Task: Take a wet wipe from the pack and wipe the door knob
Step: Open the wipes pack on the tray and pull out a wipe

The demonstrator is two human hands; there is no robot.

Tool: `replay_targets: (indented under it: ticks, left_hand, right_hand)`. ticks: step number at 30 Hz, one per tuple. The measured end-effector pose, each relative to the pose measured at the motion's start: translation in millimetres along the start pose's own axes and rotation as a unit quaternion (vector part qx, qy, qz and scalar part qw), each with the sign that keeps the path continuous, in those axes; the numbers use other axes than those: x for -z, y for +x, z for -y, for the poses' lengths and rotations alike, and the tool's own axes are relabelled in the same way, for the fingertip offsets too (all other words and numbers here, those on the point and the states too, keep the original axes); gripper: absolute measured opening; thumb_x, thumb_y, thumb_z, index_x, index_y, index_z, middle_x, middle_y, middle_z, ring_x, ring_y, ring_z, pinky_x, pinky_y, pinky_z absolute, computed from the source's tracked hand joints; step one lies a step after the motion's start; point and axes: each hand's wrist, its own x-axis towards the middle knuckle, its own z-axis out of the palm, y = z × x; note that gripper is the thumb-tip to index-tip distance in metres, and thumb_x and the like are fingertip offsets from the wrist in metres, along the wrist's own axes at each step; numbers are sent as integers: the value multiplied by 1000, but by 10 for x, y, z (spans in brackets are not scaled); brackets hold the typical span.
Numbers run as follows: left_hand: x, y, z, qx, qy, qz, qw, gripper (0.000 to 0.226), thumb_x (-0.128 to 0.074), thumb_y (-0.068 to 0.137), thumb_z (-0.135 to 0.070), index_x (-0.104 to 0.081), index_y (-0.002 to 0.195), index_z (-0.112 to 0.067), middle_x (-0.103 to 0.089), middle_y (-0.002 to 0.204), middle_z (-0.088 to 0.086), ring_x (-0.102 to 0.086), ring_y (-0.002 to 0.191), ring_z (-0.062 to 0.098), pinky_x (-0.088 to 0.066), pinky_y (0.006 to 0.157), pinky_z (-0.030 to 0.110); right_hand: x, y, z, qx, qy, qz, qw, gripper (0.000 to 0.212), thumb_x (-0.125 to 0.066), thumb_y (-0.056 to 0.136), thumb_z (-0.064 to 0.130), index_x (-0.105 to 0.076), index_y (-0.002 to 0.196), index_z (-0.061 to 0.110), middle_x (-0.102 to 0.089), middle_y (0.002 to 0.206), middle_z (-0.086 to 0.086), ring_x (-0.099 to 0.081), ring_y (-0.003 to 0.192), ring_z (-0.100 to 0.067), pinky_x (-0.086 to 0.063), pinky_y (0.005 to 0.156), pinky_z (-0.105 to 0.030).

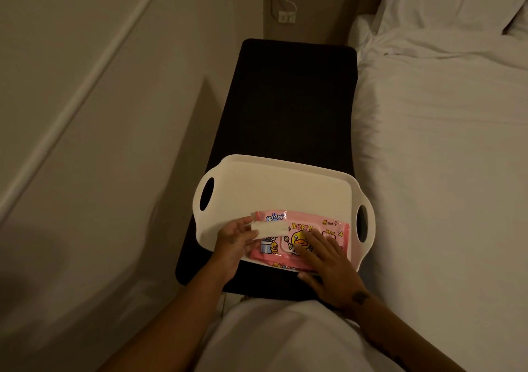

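A pink wet wipe pack (334, 233) with a yellow duck print lies on the near part of a white tray (274, 188). My left hand (234, 243) holds a folded white wet wipe (271, 230) at the pack's left end. Flat on the pack lies my right hand (325, 260), pressing over its lid, fingers spread. No door knob is in view.
The tray rests on a dark narrow table (291, 100) between a beige wall (85, 143) on the left and a white bed (443, 143) on the right. A wall socket with a cable (286, 17) is at the far end.
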Motion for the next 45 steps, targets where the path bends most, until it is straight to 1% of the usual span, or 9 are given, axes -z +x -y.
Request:
replay_targets:
  ticks: [7,11,14,17,20,25,29,39,45]
  left_hand:
    - [3,-27,11,-6,16,9,1000,31,-56,80,11,-55,109,-1,-62,96,10,-63,82,22,-56,61,23]
    - [31,-47,31,-12,42,13,999,29,-57,80,11,-57,107,-2,-64,96,9,-65,81,21,-57,66,29]
    - [48,-72,8,-26,68,33,997,31,-59,78,11,-61,103,-8,-66,98,8,-66,85,23,-56,73,36]
    - [33,-119,-50,-54,78,76,993,35,-58,76,13,-61,105,-7,-66,100,7,-65,86,20,-57,65,25]
    - [17,-151,-113,-77,104,103,986,34,-60,76,12,-61,102,-10,-65,101,7,-63,90,20,-56,68,24]
    - [-2,-165,-178,-103,118,109,982,32,-63,75,10,-63,94,-15,-64,103,10,-63,91,23,-54,72,27]
    - [7,-162,-182,-112,116,105,981,32,-64,75,9,-62,97,-15,-64,100,6,-64,85,17,-54,65,20]
    - [38,-212,-190,-121,104,97,982,32,-64,75,10,-63,94,-15,-65,96,3,-66,79,8,-54,64,19]
    - [15,-250,-195,-128,98,89,983,32,-63,75,11,-63,92,-17,-65,95,1,-65,80,8,-54,64,19]
  right_hand:
    - [-7,4,-33,4,-18,-4,1000,55,-27,91,56,-33,137,25,-31,145,-7,-17,137,-22,-6,114,-38]
    - [69,48,-18,18,-27,-4,999,49,-25,93,53,-50,125,25,-51,135,-9,-43,127,-31,-33,99,-54]
    - [274,162,104,-34,87,-56,994,31,-49,87,32,-64,110,17,-65,117,-9,-59,108,-31,-49,90,-51]
    - [419,317,216,-80,177,-85,977,27,-54,89,16,-61,115,12,-62,119,-8,-55,109,-25,-43,92,-31]
    - [461,441,327,-92,240,-83,963,29,-52,90,15,-59,118,10,-63,115,-9,-54,103,-23,-43,89,-31]
    - [483,566,381,-157,366,-82,914,14,-54,86,5,-66,92,9,-62,82,5,-52,72,-3,-41,60,-5]
    - [496,582,373,-183,412,-87,888,27,-55,84,1,-57,68,22,-59,73,6,-52,69,-6,-44,59,-14]
    - [559,623,419,-190,436,-12,880,15,-50,90,12,-64,93,6,-59,84,2,-52,75,-11,-45,61,-18]
    - [601,622,412,-207,444,-30,871,24,-53,87,7,-55,68,20,-59,77,1,-54,75,-16,-48,66,-29]
